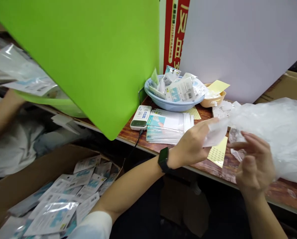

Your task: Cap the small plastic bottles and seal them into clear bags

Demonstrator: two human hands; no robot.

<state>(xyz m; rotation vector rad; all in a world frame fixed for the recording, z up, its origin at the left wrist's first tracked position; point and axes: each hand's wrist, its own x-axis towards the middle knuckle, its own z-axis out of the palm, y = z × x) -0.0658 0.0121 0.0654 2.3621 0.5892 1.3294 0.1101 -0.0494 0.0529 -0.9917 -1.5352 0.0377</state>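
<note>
My left hand (pixel 194 142), with a dark watch at its wrist, grips a small translucent white packet (pixel 216 132) above the table's front part. To its right, my right hand (pixel 256 162) is held up with its fingers apart and nothing visible between them, in front of a large clear plastic bag (pixel 282 132). A yellow sticker sheet (pixel 218 152) lies under and between the hands. Left of my left hand rests a stack of flat printed packages (pixel 164 126), beside a small white device (pixel 141 116) with a cable.
Behind the stack, a blue basin (pixel 174 105) holds printed packets; a small orange container (pixel 213 100) is beside it. Green (pixel 96 59) and white (pixel 238 43) panels stand upright. Lower left is a cardboard box (pixel 34 172) of packets. Another person's arm (pixel 5 106) shows at far left.
</note>
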